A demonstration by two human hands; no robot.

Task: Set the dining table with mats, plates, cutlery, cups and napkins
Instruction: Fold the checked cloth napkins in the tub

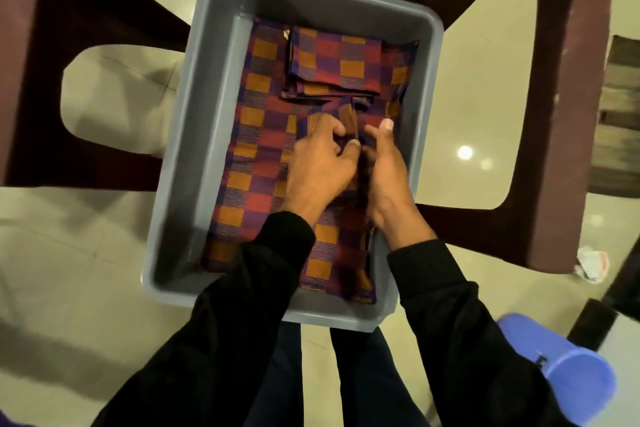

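Observation:
A grey plastic tub (194, 156) sits on a dark maroon chair and holds checked cloths in maroon, orange and purple. A large checked mat (249, 135) lines the bottom. A stack of folded checked napkins (332, 62) lies on it at the far end. Both hands are inside the tub over the near half. My left hand (318, 166) pinches a fold of checked cloth (348, 121) between thumb and fingers. My right hand (381, 173) grips the same bunched cloth from the right, thumb raised.
The maroon plastic chair (561, 114) stands on a pale tiled floor (69, 270). A blue plastic cup (557, 371) lies at the lower right. A crumpled white scrap (592, 263) lies by the chair leg. Dark furniture shows at the right edge.

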